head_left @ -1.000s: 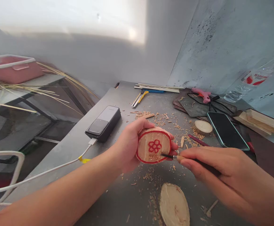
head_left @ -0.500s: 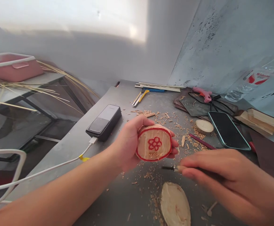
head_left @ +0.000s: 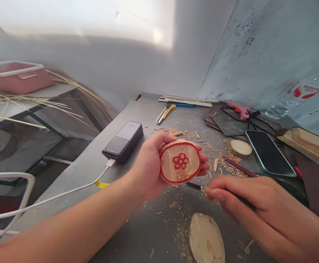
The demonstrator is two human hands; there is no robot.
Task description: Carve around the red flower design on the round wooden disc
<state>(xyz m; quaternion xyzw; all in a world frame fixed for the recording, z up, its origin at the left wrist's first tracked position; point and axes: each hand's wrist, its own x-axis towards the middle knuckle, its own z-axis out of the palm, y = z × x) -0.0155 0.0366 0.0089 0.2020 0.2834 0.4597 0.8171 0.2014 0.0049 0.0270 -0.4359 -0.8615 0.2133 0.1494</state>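
My left hand (head_left: pixel 151 164) is closed around an oval wood slice (head_left: pixel 167 164), its face turned toward me. A thick red line runs round its rim, a red flower outline sits in the middle, and small shavings lie on its lower part. Between the thumb and fingers of my right hand (head_left: pixel 238 201) is a carving chisel (head_left: pixel 194 186), its dark blade pointing left, just below the slice's lower right edge and apart from it. Most of the chisel's handle is hidden by my hand. Beneath, another oval wood slice (head_left: pixel 206 239) lies on the table among shavings.
A black power bank (head_left: pixel 123 140) with a white cable lies left. Behind are a yellow utility knife (head_left: pixel 165 113) and wood strips. To the right lie a small round slice (head_left: pixel 240 148), a phone (head_left: pixel 270 153), a pink glue gun (head_left: pixel 238 109), wood blocks (head_left: pixel 307 142) and a bottle (head_left: pixel 291 95).
The slice in my left hand has tilted slightly, its right side higher. The chisel in my right hand has risen a little closer to the slice's lower edge. The whole view has shifted slightly.
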